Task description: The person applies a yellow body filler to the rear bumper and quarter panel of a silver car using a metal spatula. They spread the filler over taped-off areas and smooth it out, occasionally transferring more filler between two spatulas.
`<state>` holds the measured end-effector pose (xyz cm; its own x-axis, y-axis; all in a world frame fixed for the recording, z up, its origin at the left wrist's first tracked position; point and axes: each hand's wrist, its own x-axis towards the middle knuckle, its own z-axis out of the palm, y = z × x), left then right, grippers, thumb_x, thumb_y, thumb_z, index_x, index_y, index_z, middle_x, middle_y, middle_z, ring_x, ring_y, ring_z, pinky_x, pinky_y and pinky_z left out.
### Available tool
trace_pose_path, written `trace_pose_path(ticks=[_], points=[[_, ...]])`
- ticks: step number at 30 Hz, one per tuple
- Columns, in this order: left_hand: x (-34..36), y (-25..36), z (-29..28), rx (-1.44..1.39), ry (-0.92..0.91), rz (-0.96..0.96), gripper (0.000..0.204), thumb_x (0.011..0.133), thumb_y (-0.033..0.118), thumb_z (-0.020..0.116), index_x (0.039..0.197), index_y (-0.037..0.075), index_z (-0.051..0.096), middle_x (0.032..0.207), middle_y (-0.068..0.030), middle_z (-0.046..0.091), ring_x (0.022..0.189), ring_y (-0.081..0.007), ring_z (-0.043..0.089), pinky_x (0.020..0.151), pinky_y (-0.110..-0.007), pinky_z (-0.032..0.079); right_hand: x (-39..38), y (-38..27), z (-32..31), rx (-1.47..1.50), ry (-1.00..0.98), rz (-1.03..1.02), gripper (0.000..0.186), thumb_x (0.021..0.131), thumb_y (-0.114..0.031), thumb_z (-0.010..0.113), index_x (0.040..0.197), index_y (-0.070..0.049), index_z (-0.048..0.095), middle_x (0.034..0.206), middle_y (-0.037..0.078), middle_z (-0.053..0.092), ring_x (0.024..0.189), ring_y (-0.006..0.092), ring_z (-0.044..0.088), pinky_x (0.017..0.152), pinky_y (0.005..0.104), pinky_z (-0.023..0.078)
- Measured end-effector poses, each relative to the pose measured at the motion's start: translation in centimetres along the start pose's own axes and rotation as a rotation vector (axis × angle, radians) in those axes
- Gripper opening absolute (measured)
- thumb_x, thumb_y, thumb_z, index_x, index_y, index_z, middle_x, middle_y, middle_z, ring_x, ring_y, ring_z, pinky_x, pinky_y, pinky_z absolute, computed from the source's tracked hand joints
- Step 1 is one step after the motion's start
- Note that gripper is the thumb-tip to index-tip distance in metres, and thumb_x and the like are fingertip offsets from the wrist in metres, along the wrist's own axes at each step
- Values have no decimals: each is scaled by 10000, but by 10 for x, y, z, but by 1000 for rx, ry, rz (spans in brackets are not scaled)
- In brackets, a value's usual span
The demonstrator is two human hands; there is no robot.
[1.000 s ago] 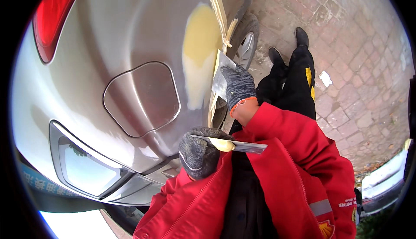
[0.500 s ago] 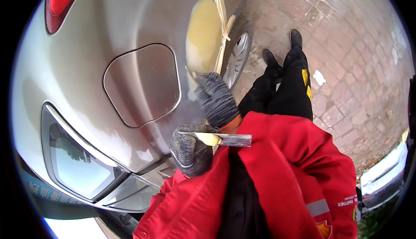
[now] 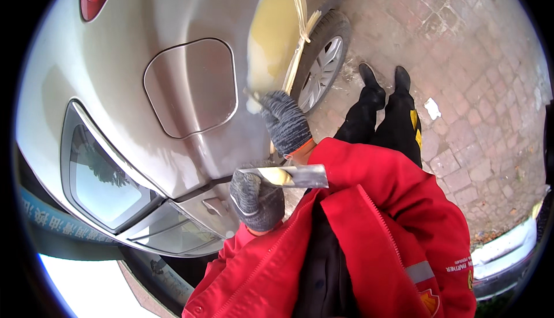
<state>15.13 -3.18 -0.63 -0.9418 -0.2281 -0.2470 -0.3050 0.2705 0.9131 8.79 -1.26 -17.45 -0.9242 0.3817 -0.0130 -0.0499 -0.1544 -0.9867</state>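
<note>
Right hand (image 3: 285,123) has climbed toward the yellow filler patch (image 3: 271,35) at upper centre, fingers closed on a spreader; left hand (image 3: 255,198) still grips the metal mixing blade (image 3: 288,176).

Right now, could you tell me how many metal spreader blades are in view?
2: one broad blade carrying yellow filler, held level in the left hand; one smaller blade, mostly hidden behind the right hand, against the car panel beside the yellow filler patch.
</note>
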Motion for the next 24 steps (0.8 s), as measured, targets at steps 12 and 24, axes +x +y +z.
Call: trace_pose_path(ticks=[12,24], points=[[-29,5,17,-248,111,-73,234,920,209,578,1026,5,622,977,-100,658,926,-221,627,869,-356,492,42,52,-1,975,268,764,223,927,-140,592,1101,-12,649,877,26,638,746,110,551,668,286,474],[-42,-14,2,-281,28,-159,286,924,249,577,1012,-21,615,943,-117,656,867,-213,624,819,-341,491,71,54,-62,964,296,919,275,882,-124,633,1141,-33,615,1109,115,659,1040,240,605,952,384,465]])
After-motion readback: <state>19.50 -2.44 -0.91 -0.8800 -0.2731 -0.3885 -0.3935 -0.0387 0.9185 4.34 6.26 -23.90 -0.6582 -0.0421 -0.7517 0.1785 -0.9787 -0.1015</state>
